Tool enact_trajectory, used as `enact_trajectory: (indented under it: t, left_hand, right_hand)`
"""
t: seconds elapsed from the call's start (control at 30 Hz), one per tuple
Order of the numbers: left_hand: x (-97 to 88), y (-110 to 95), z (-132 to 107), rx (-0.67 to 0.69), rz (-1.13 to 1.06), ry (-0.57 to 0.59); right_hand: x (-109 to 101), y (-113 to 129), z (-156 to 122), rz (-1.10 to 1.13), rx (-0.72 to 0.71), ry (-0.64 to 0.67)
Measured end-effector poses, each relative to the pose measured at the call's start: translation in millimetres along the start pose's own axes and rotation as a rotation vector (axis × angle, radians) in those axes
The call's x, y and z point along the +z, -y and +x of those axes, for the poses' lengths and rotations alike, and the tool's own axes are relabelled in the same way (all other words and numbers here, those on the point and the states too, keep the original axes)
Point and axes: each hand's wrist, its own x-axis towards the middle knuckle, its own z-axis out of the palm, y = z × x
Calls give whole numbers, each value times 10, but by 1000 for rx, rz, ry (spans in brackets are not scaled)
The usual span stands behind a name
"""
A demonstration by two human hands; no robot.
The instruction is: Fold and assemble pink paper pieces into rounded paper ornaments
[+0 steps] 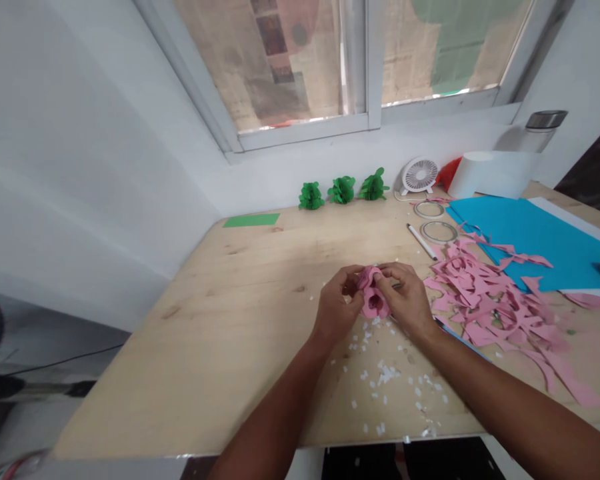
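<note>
Between my two hands is a pink paper flower (375,303) with rounded, layered petals and a dark hollow in its lower part. My left hand (337,300) grips its left edge, thumb against the petals and fingers curled behind. From the other side my right hand (405,297) pinches it, the thumb pressed on the upper petals. Both sets of fingertips are partly hidden by the paper. Small white paper bits (387,373) lie scattered on the wooden table (240,333) below the hands. A blue, thin object (463,340) shows partly behind my right forearm.
Pink paper scraps (480,287) heap at the right beside blue sheets (520,233). A white pen (422,241) and tape rings (440,231) lie nearby. Along the wall stand three green paper pieces (342,190) and a small white fan (419,175). A green strip (251,220) lies far left.
</note>
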Motion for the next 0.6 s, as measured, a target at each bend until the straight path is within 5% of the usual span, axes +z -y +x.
enact_trajectory:
  t: [0.37, 0.6]
  left_hand:
    - [5, -20, -23, 64, 19, 40]
    - [-41, 50, 51, -114, -289, -68]
  right_hand:
    - [-43, 2, 23, -41, -61, -46]
    - [-45, 64, 13, 33, -54, 57]
